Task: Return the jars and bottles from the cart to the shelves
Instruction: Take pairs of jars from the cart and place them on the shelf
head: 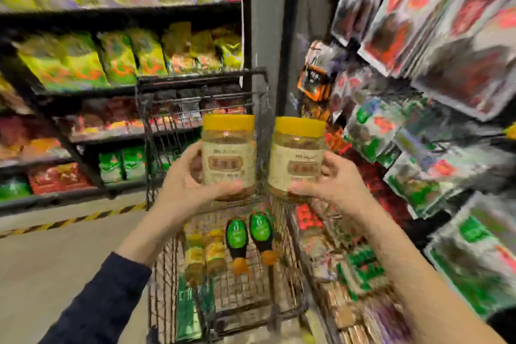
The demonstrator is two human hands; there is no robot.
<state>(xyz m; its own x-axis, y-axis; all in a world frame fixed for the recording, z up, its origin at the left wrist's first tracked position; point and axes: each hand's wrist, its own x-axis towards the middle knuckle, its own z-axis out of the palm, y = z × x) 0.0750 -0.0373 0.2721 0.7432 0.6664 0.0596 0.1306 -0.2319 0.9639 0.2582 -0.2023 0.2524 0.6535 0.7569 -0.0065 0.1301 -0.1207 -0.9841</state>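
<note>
Head view: two clear jars with yellow lids, held upright side by side above the cart (156,131), near each other but not touching. Left jar (229,153) gripped low in the left hand (184,184), fingers curled round its back and thumb pressed across the bottom front of the cream label. Right jar (297,156) gripped in the right hand (332,181), thumb under the label's lower edge, fingers wrapped round the far side. Brown contents visible through both above the labels; label print too blurred to read. Left forearm in a dark sleeve (103,301), right forearm bare.

Below the jars, inside the cart: two dark bottles (237,234) with green labels and orange caps lying flat, side by side, caps pointing toward the wearer. Left of the bottles, several small jars (206,254) with yellowish tops, clustered; count unclear. Something green against the cart's near left wall, too blurred to identify.

Left of the cart: dark shelves (120,12) stacked with yellow-green, red and green bags. Right of the cart: racks of hanging packets (435,36), heavily smeared. Yellow-black striped tape (69,220) on the floor left of the cart
</note>
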